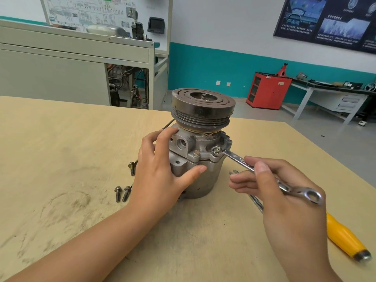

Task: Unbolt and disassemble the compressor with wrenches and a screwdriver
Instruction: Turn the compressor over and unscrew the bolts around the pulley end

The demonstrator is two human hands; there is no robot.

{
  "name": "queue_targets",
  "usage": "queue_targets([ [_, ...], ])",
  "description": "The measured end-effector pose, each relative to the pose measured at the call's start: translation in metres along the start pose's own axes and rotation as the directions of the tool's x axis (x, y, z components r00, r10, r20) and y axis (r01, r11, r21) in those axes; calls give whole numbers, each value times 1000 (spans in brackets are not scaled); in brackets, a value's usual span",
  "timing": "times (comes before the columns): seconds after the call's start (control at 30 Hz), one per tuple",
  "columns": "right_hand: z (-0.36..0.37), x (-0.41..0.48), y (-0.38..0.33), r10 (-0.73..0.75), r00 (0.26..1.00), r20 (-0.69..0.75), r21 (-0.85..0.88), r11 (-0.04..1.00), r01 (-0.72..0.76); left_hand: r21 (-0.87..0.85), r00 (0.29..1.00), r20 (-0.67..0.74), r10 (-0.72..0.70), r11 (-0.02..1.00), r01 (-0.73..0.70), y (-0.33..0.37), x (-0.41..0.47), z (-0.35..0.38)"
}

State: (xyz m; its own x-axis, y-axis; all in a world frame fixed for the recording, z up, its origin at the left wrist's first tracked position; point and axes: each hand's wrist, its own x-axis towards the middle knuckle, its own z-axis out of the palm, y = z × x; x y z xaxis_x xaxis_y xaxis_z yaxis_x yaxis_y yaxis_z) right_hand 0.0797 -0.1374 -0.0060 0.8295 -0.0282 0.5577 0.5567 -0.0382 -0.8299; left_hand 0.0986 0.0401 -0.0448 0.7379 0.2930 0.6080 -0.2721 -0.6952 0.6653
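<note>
Compressor [203, 117] upright on scuffed wooden table [61, 155], teal-banded workshop wall [205, 66]

The silver-grey cylindrical cast-metal compressor body [205, 180] carries a dark brown round steel pulley [203, 111], ringed with concentric grooves and edged rust-orange below. The slim chrome steel wrench [238, 159] shines bright. The yellow plastic screwdriver handle [343, 239] ends in black. The pale tan wooden table [61, 159] bears grey smudges. The short steel bolts [118, 193] are dark grey.
</note>
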Motion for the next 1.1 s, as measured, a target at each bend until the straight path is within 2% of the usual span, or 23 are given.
queue_targets([
  [0.2,-6,13,-2,182,983,29,143,972,-184,-2,1000,26,-2,1000,2,-2,-1,-2],
  [0.37,-14,36,11,392,919,39,358,853,-379,-31,1000,20,2,1000,-1,-2,-1,-2],
  [0.47,-9,51,23,395,910,121,407,817,-409,-26,1000,11,10,1000,-9,-3,-1,-2],
  [0.6,5,70,29,344,875,341,353,816,-458,-26,1000,17,23,999,-22,-4,0,-3],
  [0.7,7,81,37,370,806,462,361,752,-552,-23,999,29,35,999,-34,-5,-1,-4],
  [0.77,8,81,40,348,799,491,428,702,-569,-13,998,35,45,999,-44,-6,-1,-4],
  [0.83,10,75,41,291,848,443,522,686,-508,-8,998,31,49,999,-49,-7,-1,-4],
  [0.9,11,67,38,193,929,316,528,777,-341,-6,998,24,51,999,-51,-7,-1,-2],
  [1.0,15,55,26,-60,990,126,319,948,17,-7,998,12,55,998,-54,-6,-1,-1],
  [1.1,18,41,26,-314,947,74,60,949,310,-19,998,14,57,998,-57,-5,-2,-2],
])
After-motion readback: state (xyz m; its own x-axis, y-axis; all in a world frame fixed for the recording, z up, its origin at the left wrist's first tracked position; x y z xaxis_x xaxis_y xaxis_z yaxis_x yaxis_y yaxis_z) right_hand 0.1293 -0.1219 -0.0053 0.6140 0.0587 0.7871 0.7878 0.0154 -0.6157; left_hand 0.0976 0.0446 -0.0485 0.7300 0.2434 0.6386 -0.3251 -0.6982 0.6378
